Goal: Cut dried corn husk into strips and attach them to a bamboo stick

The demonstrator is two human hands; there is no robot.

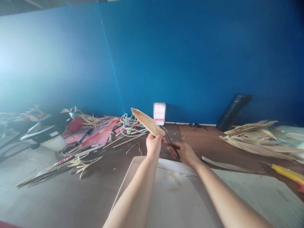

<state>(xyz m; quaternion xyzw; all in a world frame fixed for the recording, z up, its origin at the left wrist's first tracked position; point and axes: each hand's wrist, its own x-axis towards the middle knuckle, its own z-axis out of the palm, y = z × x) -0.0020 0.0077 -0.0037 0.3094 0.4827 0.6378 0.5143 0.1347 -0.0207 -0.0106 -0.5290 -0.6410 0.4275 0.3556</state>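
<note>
Largest before us is the blue wall (180, 57), its upper edge mostly cut off; below it runs the brown counter (197, 142), blurred toward both sides. On it lies the white tray (175, 205), its near end out of view and much of it covered by our forearms. The dry husks (256, 139) at right smear into the pale clutter beside them. Above the tray's far edge we have the tan husk piece (148, 123), its long axis slanting from our fingers up and leftward, the narrow tip pointing away toward the wall. Our left hand (155, 145) pinches its lower end. Our right hand (182, 153) closes around a slim dark tool (175, 151), whose grip is partly hidden, so we cannot tell its kind.
</note>
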